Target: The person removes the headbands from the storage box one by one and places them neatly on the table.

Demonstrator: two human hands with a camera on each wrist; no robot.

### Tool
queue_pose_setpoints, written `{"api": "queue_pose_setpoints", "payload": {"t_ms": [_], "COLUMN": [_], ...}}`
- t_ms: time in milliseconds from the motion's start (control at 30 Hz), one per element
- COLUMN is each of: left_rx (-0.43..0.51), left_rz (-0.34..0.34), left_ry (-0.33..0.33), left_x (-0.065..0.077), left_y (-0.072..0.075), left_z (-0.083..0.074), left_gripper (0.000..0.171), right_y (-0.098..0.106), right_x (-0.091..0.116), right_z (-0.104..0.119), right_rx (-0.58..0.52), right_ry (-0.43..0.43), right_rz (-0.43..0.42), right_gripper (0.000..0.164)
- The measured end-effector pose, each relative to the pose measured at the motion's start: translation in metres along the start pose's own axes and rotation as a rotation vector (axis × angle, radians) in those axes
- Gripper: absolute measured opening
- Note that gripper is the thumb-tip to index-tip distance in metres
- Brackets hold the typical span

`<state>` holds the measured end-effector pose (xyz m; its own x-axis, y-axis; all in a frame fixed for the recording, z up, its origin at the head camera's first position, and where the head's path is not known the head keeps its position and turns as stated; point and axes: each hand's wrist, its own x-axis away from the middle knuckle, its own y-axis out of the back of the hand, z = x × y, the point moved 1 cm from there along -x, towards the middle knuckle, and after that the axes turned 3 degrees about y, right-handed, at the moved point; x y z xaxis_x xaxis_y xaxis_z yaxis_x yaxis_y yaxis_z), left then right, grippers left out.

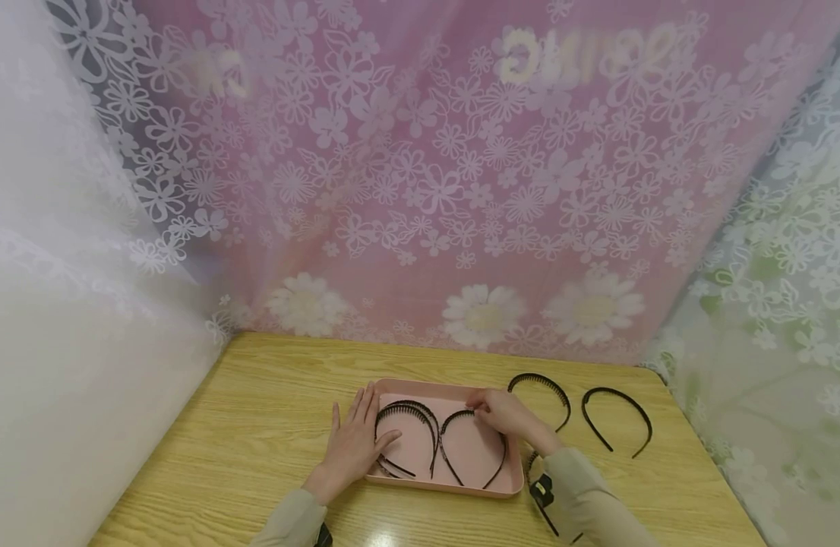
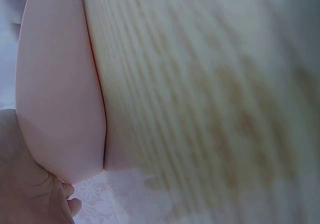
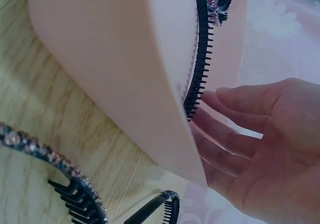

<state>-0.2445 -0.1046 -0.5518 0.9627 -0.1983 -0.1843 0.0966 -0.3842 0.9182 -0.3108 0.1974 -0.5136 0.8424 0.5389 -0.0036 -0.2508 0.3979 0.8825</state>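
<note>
From where I stand, the left hand [image 1: 352,441] lies with straight fingers along the left wall of the shallow pink rectangular tray [image 1: 447,487], gripping nothing. The right hand [image 1: 507,416] has its fingers at the black, comb-toothed headband [image 3: 202,49] inside the tray's right half; whether they pinch it or merely touch it, I can't tell. Similar black headbands [image 1: 408,410] overlap on the tray's left. I'd judge this band is being settled; the next move calls for freeing the fingers without dragging it.
</note>
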Motion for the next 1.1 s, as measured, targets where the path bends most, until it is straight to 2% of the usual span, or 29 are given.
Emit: {"api": "queue_pose_setpoints", "payload": {"t_ms": [133,333,567,867,1100], "left_rx": [0.001,0.020,0.003,0.021,-0.017], "left_rz": [0.004,-0.035,-0.069,-0.047,-0.012], "left_ry": [-0.001,-0.023,-0.025,-0.023,-0.005], "left_x": [0.001,0.001,0.000,0.001,0.000], "left_y": [0.001,-0.003,-0.011,-0.004,-0.002], "left_z": [0.000,0.002,0.006,0.001,0.001], "left_gripper": [0.085,0.086,0.089,0.086,0.085], "right_y": [-0.001,0.002,0.010,0.021,0.030], "right_x": [0.002,0.004,0.004,0.013,0.023], "right_z": [0.000,0.003,0.004,-0.005,-0.006], "right_rx": [0.001,-0.002,-0.023,-0.241,-0.413], "right_ry": [0.006,0.011,-0.040,0.017,0.014], "right_rz": [0.001,-0.010,-0.004,0.064,0.062], "right_gripper": [0.019,0.018,0.019,0.024,0.029]}}
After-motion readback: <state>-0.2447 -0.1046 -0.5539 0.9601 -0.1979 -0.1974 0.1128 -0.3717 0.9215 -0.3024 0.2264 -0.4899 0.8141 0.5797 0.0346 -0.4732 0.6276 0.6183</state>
